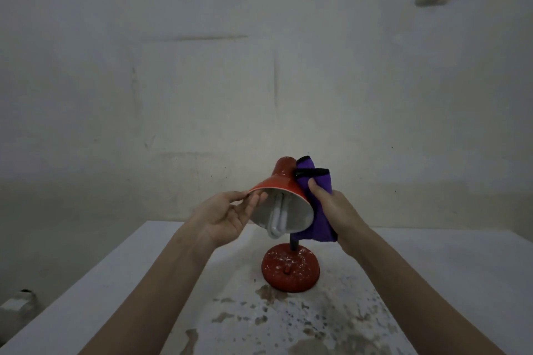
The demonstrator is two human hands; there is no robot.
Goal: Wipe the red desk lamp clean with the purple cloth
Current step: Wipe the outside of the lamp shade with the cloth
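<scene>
The fingers point(238, 196) of the left hand point(225, 217) are shown nearly straight. The left rim of the shade point(271, 185) is pinched lightly between them and the thumb, so that the shade is steadied from that side. At centre, the red desk lamp point(281, 179) is seen standing on its round base point(290, 268) near the middle of the stained white desk point(403, 268). A white bulb point(277, 219) is visible inside the shade. To the right, the folded purple cloth point(320, 225) is gripped in the right hand point(337, 212), with the thumb laid across its front. The cloth is pressed against the shade's outer right flank and hangs past the rim.

The step in hand is judged to be the wiping of the shade's outer surface. It is best done with strokes drawn from the narrow cap down to the rim, following the curve. A counter-hold is needed at the opposite rim so that the shade is not swivelled on its joint. The bulb is best left untouched. The base, flecked with pale spots, is judged not yet wiped.

The lamp's long axis is upright, running from the base through the black stem point(294, 243) to the shade. The shade's own axis is tilted: its narrow cap is pointed up and away toward the wall, and its mouth is opened downward and toward the camera.
</scene>
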